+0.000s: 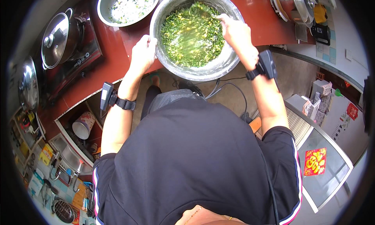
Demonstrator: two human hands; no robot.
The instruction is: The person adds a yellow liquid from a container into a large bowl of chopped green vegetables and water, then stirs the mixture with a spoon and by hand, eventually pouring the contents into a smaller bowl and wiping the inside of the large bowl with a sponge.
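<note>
In front of me is a large, deep grey metal basin (197, 75), its inner wall smeared with white. It holds a mass of chopped green leaves (187, 46) with yellow bits, partly blurred by motion. My left hand (143, 53) grips the basin's rim on the left, fingers curled. At the right side of the opening, my right hand (238, 34) is closed around the end of a utensil (214, 16), whose far part is blurred among the leaves. A shallower metal bowl (102, 8) stands just left of the basin, with white powder and chopped greens (133, 5) inside.
A lidded pot (55, 40) sits on a black cooktop (83, 52) at the left of the red counter (117, 46). Another glass-lidded cooker (293, 5) stands at the far right. Below are cables (234, 85) on the floor and an open glazed door (325, 181).
</note>
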